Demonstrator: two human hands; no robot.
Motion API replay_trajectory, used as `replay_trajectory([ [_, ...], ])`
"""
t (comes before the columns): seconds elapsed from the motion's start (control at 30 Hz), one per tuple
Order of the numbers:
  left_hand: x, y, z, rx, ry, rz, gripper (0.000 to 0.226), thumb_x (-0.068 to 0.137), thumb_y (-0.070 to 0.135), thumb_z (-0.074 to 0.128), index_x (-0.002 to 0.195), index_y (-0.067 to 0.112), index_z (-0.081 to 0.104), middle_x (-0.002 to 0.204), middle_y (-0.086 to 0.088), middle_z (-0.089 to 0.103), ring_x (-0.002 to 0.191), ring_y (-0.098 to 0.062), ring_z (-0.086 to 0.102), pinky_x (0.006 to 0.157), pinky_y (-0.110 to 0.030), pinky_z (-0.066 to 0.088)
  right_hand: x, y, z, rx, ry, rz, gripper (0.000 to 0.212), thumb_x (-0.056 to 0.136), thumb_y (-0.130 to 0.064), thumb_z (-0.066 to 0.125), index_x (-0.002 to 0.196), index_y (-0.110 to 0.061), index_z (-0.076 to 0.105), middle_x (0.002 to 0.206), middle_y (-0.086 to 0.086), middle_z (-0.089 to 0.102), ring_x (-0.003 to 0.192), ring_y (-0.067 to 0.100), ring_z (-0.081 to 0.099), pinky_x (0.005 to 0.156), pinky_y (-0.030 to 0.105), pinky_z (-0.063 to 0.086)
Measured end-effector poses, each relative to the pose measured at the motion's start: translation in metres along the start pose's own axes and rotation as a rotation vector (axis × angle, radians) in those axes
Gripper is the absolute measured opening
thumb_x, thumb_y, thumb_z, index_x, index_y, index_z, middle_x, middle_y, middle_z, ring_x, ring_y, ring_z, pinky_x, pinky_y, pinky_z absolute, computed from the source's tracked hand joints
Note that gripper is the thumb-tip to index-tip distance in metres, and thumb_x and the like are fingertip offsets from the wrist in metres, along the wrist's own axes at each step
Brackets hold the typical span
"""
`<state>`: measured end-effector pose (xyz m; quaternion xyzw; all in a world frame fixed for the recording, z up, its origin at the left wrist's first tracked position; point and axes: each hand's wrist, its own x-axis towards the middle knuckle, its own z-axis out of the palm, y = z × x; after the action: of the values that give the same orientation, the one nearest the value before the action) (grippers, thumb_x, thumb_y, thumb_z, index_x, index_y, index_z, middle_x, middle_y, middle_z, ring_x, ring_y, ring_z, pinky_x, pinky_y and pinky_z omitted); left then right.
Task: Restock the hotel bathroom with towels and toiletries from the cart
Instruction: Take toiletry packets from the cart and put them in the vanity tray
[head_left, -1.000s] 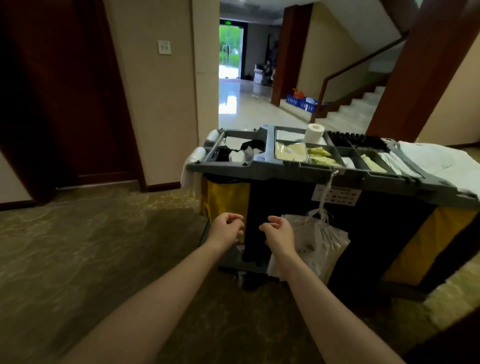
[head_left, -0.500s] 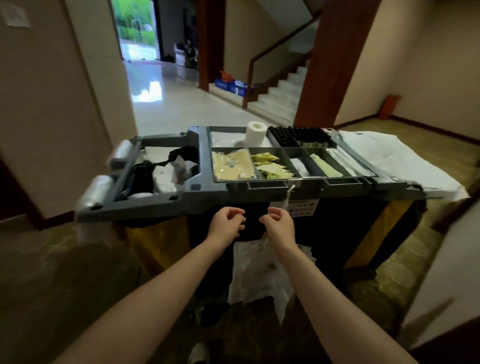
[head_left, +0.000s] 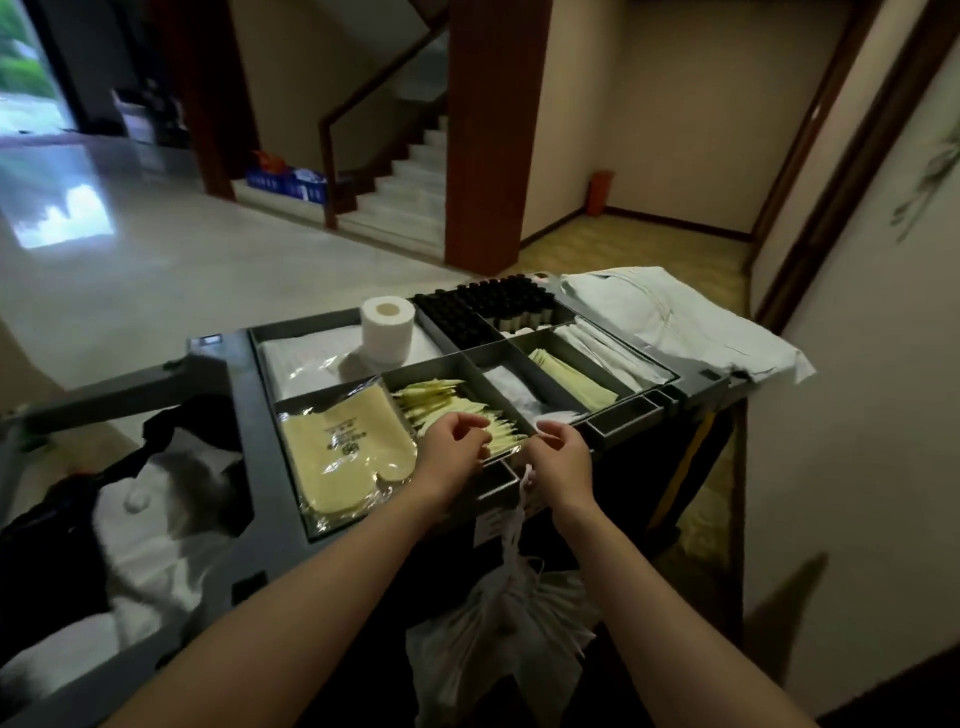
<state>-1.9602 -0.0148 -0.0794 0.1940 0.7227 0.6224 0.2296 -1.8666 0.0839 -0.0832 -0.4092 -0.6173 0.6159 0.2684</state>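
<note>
A grey housekeeping cart (head_left: 244, 415) stands right in front of me, its top tray split into compartments. My left hand (head_left: 452, 452) hovers with curled fingers over the near edge of a compartment of pale yellow sachets (head_left: 441, 402). My right hand (head_left: 563, 457) is beside it, fingers curled, over the tray's front rim. Neither hand visibly holds anything. A toilet roll (head_left: 388, 328) stands on wrapped white items at the back. Wrapped yellow slippers (head_left: 343, 457) lie to the left. Small black-capped bottles (head_left: 485, 304) fill the far compartment. Folded white linen (head_left: 670, 317) rests on the cart's right end.
White drawstring bags (head_left: 504, 639) hang from the cart's front below my hands. A bin on the left holds white cloths and a black bag (head_left: 156, 499). A wall (head_left: 857, 415) is close on the right; stairs (head_left: 410, 187) and a tiled lobby lie beyond the cart.
I have come closer to the cart and look down on it more. Both hands rose from below the tray's front edge to over its near compartments.
</note>
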Motion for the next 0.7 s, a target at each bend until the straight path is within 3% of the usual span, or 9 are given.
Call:
replay_trajectory([
  [0.1,0.026,0.000,0.009,0.007,-0.032,0.003,0.011,0.094,0.013,0.055,0.096,0.021,0.063,0.099,-0.006,0.069,0.086,-0.019,0.067,0.069,-0.029,0.052,0.028,-0.007,0.002,0.007,0.020,-0.019,0.033,0.087,-0.008,0.059,0.120,-0.015,0.057,0.107,0.005,0.063,0.094,0.022,0.064,0.084,0.044,0.057],
  [0.2,0.056,0.004,0.022,0.008,-0.039,0.011,0.011,0.094,0.013,0.055,0.097,0.020,0.062,0.098,-0.006,0.068,0.087,-0.020,0.067,0.070,-0.030,0.053,0.061,-0.016,0.004,-0.011,0.016,-0.044,0.031,0.088,-0.008,0.060,0.119,-0.015,0.057,0.105,0.001,0.061,0.095,0.016,0.060,0.085,0.039,0.056],
  [0.4,0.124,0.010,0.063,-0.064,0.054,0.012,0.013,0.094,0.010,0.054,0.101,0.017,0.063,0.097,-0.009,0.068,0.080,-0.018,0.066,0.068,-0.031,0.054,0.150,-0.027,0.002,-0.071,-0.056,-0.092,0.030,0.088,-0.007,0.060,0.116,-0.015,0.059,0.102,0.000,0.062,0.087,0.009,0.059,0.083,0.037,0.055],
  [0.6,0.180,0.022,0.123,-0.048,0.185,0.015,0.013,0.097,0.012,0.052,0.104,0.018,0.061,0.099,-0.005,0.067,0.089,-0.018,0.066,0.075,-0.030,0.056,0.242,-0.033,-0.026,-0.245,-0.189,-0.240,0.030,0.087,-0.007,0.060,0.115,-0.019,0.059,0.103,-0.004,0.062,0.090,0.006,0.059,0.069,0.017,0.045],
  [0.7,0.202,0.017,0.147,-0.022,0.259,-0.007,0.015,0.096,0.012,0.053,0.102,0.022,0.061,0.100,-0.002,0.067,0.087,-0.016,0.065,0.071,-0.028,0.055,0.277,-0.028,-0.034,-0.372,-0.325,-0.288,0.033,0.084,-0.008,0.062,0.112,-0.024,0.058,0.105,-0.006,0.062,0.099,0.010,0.060,0.074,0.020,0.046],
])
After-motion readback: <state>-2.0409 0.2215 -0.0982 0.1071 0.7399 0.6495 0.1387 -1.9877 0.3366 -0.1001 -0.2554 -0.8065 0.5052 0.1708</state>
